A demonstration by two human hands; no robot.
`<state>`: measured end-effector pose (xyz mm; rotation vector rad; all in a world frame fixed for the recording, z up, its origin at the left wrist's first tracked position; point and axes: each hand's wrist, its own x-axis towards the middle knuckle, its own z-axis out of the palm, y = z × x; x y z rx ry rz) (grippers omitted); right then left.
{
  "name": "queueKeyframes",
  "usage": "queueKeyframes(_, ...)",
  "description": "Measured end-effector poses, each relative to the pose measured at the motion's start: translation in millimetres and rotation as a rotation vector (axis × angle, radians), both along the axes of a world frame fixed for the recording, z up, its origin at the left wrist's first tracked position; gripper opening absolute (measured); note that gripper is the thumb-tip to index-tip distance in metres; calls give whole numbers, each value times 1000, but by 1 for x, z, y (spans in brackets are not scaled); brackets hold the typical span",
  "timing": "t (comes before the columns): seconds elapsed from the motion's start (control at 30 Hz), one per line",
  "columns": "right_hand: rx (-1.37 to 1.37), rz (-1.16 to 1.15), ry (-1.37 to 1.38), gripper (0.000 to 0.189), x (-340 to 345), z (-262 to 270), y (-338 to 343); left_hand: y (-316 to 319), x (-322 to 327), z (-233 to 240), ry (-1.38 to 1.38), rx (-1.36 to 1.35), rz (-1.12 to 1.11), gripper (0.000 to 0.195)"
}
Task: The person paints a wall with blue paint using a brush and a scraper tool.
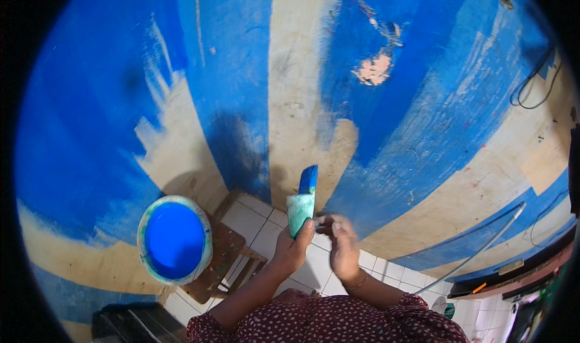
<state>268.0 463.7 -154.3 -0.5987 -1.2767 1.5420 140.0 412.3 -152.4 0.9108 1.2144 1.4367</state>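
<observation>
My left hand (291, 251) is closed around a paintbrush (301, 207), held upright in front of me with its blue-coated bristles pointing up and pale green paint over its lower part. Close to its right, my right hand (344, 250) is raised with bent fingers, slightly blurred; whether a small thing is between its fingertips cannot be made out. A round bucket of blue paint (174, 239) with a paint-stained rim stands to the left on a wooden stool (210, 277). Ahead is a wall (294, 71) with blue and cream stripes, unevenly painted, with a chipped patch.
Beneath my hands are white floor tiles (308, 270). A dark striped item (131, 322) lies at the lower left. On the right a thin pole (476, 254) leans by the wall, and a black cable (534, 103) hangs at the upper right.
</observation>
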Motion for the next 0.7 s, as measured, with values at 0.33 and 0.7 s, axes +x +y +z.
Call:
queueKeyframes(0.33, -280, 688, 48, 22, -39, 35, -30, -58, -47, 47, 7, 25, -93, 43)
queueKeyframes(0.7, 9, 397, -126, 30, -93, 22, -75, -105, -75, 76, 368, 248, 119, 36)
